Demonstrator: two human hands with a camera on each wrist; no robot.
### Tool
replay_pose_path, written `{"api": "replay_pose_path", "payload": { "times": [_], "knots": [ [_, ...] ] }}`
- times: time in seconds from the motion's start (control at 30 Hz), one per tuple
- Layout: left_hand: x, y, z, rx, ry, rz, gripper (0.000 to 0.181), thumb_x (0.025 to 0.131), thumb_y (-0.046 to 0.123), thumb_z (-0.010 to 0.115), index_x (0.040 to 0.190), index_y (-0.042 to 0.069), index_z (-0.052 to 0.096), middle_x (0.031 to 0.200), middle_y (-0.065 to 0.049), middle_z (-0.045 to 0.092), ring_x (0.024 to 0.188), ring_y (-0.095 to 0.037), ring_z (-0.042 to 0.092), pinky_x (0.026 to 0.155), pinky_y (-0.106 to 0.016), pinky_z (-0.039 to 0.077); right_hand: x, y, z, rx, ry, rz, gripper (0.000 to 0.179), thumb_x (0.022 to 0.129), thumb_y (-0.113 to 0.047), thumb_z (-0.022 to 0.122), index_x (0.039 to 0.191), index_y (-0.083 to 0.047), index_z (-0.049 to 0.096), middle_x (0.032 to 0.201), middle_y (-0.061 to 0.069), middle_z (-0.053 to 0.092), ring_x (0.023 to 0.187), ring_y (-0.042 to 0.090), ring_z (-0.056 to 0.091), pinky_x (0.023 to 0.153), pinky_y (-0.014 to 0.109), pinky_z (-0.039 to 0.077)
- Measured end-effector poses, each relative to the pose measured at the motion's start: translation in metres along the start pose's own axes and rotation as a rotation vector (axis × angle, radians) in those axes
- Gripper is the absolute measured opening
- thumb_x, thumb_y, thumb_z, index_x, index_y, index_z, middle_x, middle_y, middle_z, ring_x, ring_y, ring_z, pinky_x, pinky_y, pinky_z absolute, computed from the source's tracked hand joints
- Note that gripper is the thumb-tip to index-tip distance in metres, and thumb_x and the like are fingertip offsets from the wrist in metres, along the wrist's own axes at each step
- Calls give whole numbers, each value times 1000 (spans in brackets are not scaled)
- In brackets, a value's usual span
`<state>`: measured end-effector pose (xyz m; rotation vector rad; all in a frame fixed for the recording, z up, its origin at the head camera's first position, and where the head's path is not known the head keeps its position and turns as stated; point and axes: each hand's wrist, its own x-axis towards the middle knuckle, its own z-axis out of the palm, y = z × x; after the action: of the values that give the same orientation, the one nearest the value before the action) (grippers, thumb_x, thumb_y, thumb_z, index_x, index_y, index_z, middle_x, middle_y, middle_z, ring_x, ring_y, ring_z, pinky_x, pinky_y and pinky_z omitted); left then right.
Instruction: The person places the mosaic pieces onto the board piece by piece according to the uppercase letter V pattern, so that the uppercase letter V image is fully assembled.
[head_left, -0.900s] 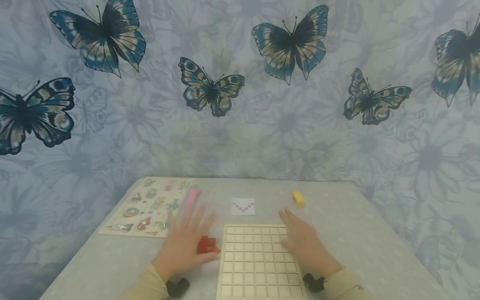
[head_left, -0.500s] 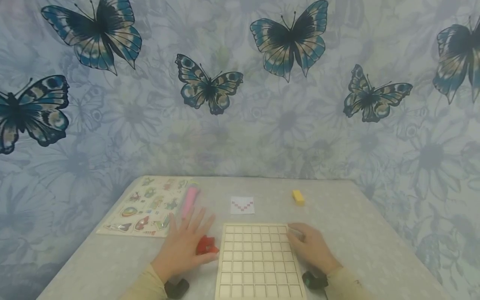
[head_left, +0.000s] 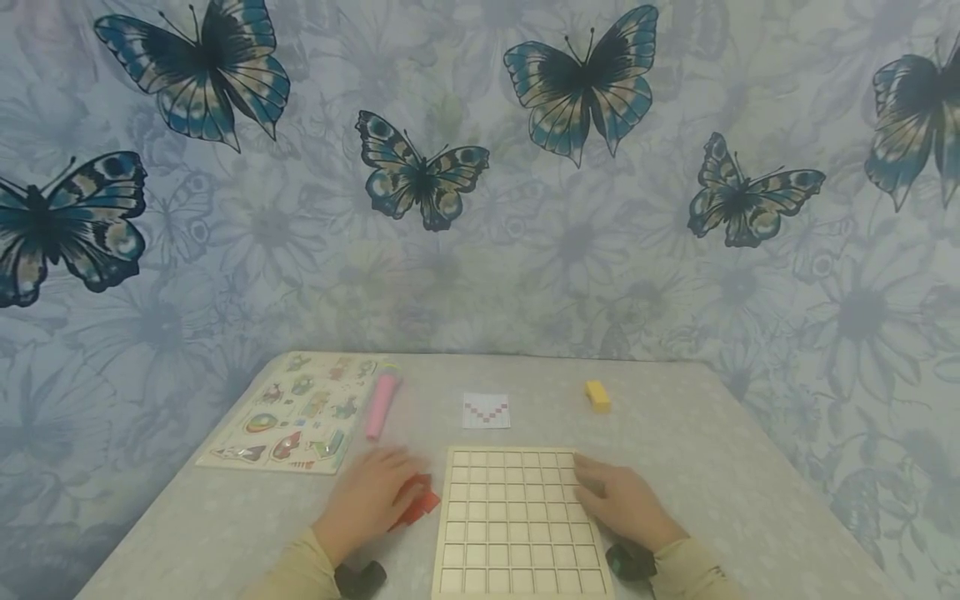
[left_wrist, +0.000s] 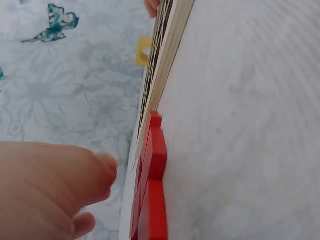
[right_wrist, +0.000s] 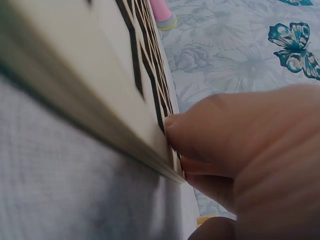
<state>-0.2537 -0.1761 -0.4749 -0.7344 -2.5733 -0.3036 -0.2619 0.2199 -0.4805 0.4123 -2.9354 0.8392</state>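
A pale wooden board with a square grid [head_left: 517, 525] lies in front of me. My right hand [head_left: 628, 504] grips its far right corner; in the right wrist view the thumb [right_wrist: 182, 127] lies on the board's top face. Beside the board's left edge is a cluster of red blocks [head_left: 425, 503]. Over them hovers my left hand [head_left: 371, 496], its fingers loosely bent and partly hiding the blocks. The left wrist view shows the left thumb [left_wrist: 95, 172] apart from the red blocks [left_wrist: 158, 155], with nothing held.
A small white card with a V of pink squares [head_left: 486, 412] lies behind the board. To its right is a yellow block [head_left: 597, 397]. A pink tube [head_left: 380, 407] and a picture puzzle board [head_left: 288, 408] lie at the back left. A butterfly-patterned wall [head_left: 480, 292] rises behind the table.
My left hand, spread flat earlier, has bent its fingers and drawn back over the red blocks, uncovering the pink tube. My right hand has come down onto the board's corner and stays there.
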Motion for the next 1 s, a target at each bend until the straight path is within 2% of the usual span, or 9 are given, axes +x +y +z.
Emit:
{"api": "replay_pose_path", "payload": {
  "times": [0.13,0.33,0.47,0.63,0.7,0.77,0.9,1.0],
  "knots": [
    [0,-3,7,-3,8,-19,23,87,22,81,110,22,76,109,5,76,112,-25,67,101,-49,50,0,1,0,2,3,-8,39,99,-25,67,136,-11,67,150,-1,57,141,28,52,117,50,38],
    [1,-8,12,-24,45,18,16,84,22,84,98,27,78,90,16,73,85,-8,63,80,-35,52,-1,-1,0,-2,6,-7,38,99,-24,68,135,-11,67,150,-1,57,141,28,52,117,50,38],
    [1,-10,15,-44,69,45,16,83,22,85,97,27,79,89,17,74,83,-7,64,78,-34,53,-2,-3,-1,-4,6,0,38,99,-24,67,135,-11,67,150,-1,58,141,28,52,116,50,38],
    [1,-13,19,-40,129,103,19,78,20,87,95,26,80,94,16,76,90,-10,68,84,-36,55,-3,-6,-1,2,3,2,38,100,-23,67,135,-10,67,150,0,57,141,28,52,117,51,37],
    [0,-14,20,-45,131,106,20,78,20,88,95,26,81,96,15,77,92,-12,69,85,-37,55,-3,-6,-2,7,1,2,38,100,-24,67,135,-10,67,151,0,57,142,29,51,117,51,37],
    [0,-13,20,-58,107,83,19,79,20,87,96,26,81,97,14,77,93,-12,69,87,-37,55,-2,-5,-2,8,-2,0,38,100,-24,66,136,-11,67,151,0,57,142,29,51,117,51,37],
    [2,-10,20,-97,42,-22,19,81,22,86,98,28,82,97,15,77,95,-12,69,89,-39,54,-2,-3,-2,6,-3,-5,38,100,-24,66,136,-11,67,151,-1,57,142,29,51,117,51,37],
    [3,-8,19,-122,30,-91,18,80,24,86,96,30,82,93,17,76,91,-11,68,87,-38,53,-2,-3,-2,4,-4,-10,38,100,-24,66,136,-11,67,151,0,56,142,29,51,117,51,37]
  ]
}}
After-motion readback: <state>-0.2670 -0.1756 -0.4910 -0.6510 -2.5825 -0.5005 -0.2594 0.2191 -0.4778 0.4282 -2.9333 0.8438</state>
